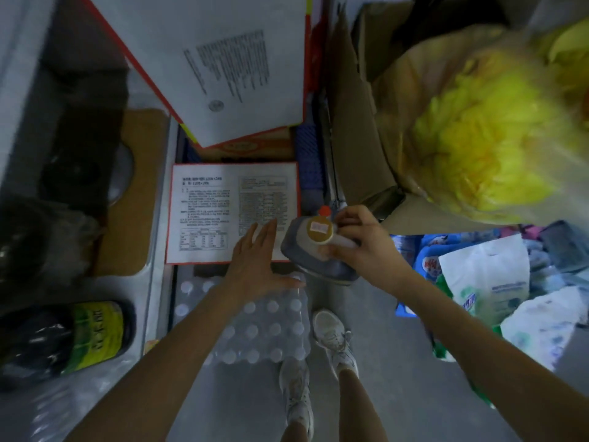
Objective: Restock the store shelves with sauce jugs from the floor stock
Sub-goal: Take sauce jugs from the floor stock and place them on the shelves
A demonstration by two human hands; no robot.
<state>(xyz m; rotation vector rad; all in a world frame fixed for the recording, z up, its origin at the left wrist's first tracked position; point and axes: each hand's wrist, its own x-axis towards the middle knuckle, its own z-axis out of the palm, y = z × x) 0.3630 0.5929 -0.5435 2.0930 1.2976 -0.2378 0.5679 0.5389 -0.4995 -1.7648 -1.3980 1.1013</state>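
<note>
My right hand (357, 242) grips the handle of a dark sauce jug (315, 260) with a gold cap, held in the air above the floor. A red cap (325, 211) shows just behind the jug. My left hand (256, 261) is flat with straight fingers, beside the jug on its left, over the near edge of a white carton (210, 212). On the shelf (19, 106) at the left lie dark jugs, one with a yellow-green label (95, 333).
A shrink-wrapped pack of white-capped bottles (264, 327) lies on the floor under my left arm. Stacked white cartons with red edges (223, 65) stand ahead. A brown cardboard box (357, 129), a yellow bag (478, 138) and detergent bags (484, 279) crowd the right. My shoes (331, 339) stand on grey floor.
</note>
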